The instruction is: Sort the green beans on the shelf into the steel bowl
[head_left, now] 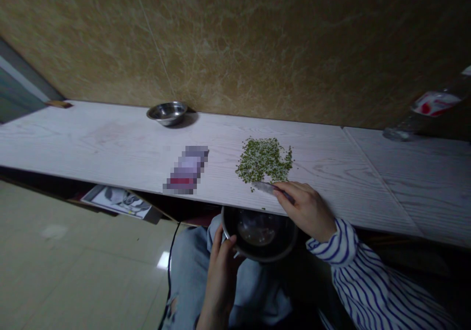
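Small green grains, like mung beans, mixed with finer white grains form a loose patch [262, 158] on the white wooden counter. My right hand [307, 209] is closed around a thin flat tool [263, 186] with a pale tip, which touches the near edge of the patch. Whether it is a knife or a spoon is unclear. Below the counter's front edge, my left hand [223, 251] grips the left rim of a dark metal bowl [283, 251] at my lap. The bowl's far side passes under the edge, and its inside is shiny and dim.
A small steel bowl [168, 115] stands by the wall. A blurred-out flat packet or phone [187, 169] lies left of the grains. A clear plastic bottle [430, 105] is at the far right. An open compartment with papers [117, 202] lies under the counter [91, 138].
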Tool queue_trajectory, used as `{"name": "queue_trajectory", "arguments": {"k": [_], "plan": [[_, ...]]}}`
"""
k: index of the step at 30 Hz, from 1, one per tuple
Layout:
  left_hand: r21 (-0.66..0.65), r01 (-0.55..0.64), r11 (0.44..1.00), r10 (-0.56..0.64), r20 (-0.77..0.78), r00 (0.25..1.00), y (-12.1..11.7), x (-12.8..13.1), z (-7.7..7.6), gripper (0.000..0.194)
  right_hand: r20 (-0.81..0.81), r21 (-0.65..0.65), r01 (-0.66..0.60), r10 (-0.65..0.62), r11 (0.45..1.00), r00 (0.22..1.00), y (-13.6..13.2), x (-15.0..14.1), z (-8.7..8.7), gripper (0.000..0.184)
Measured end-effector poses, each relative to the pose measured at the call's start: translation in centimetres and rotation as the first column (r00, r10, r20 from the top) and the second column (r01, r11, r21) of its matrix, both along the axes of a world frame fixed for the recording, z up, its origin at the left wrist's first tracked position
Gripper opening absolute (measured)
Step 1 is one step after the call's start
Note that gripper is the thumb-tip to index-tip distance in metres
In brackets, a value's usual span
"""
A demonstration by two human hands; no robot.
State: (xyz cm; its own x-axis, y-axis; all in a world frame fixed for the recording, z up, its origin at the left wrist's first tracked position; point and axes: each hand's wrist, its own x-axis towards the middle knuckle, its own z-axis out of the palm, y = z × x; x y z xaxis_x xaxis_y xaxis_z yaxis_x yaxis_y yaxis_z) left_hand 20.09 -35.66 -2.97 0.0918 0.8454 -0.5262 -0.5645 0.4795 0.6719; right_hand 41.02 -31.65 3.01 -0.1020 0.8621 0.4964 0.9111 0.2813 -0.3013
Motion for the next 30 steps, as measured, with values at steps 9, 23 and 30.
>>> {"name": "queue_trajectory", "arguments": {"k": [9,23,30], "plan": [[-0.001,-0.007,1.0,0.007,-0.02,1.0,0.1,0.0,-0.4,0.057,-0.019,0.009,-0.019,0.019,1.0,1.0,-1.3,0.0,0.5,0.021],[-0.007,-0.022,1.0,0.021,-0.032,0.999,0.1,0.0,-0.2,0.058,-0.02,0.013,0.021,-0.021,1.0,1.0,-0.4,-0.1,0.1,0.019],[0.011,-0.009,1.0,0.009,-0.029,1.0,0.3,-0.6,0.6,0.055,-0.006,-0.032,-0.009,0.009,0.999,1.0,0.1,-1.0,0.0,0.018]]}}
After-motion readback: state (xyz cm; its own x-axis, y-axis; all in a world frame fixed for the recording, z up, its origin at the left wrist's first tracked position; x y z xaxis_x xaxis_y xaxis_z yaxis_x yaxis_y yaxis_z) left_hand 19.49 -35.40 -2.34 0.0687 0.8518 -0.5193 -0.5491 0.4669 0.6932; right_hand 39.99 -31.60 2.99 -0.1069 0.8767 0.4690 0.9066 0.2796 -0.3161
